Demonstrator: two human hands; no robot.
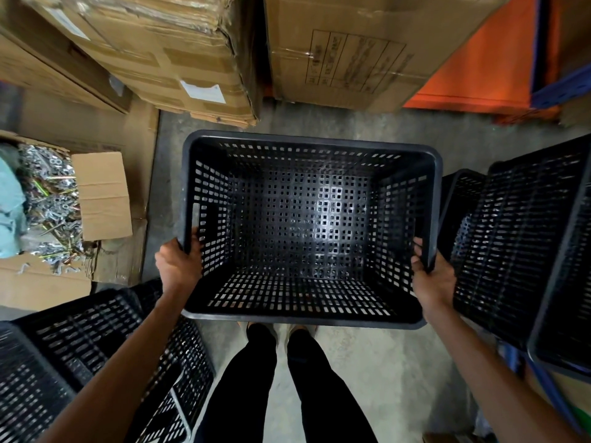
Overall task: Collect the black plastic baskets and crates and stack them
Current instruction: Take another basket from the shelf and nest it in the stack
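A large empty black perforated plastic crate is held level in front of me, above the concrete floor and my feet. My left hand grips its left rim near the front corner. My right hand grips the right rim opposite. More black perforated crates lie at the lower left beside my left arm. Other black crates stand tilted at the right, one nested behind another.
Large cardboard boxes fill the back, with an orange and blue rack at the back right. An open carton of metal screws and fittings sits at the left. A strip of grey concrete floor runs between the crates.
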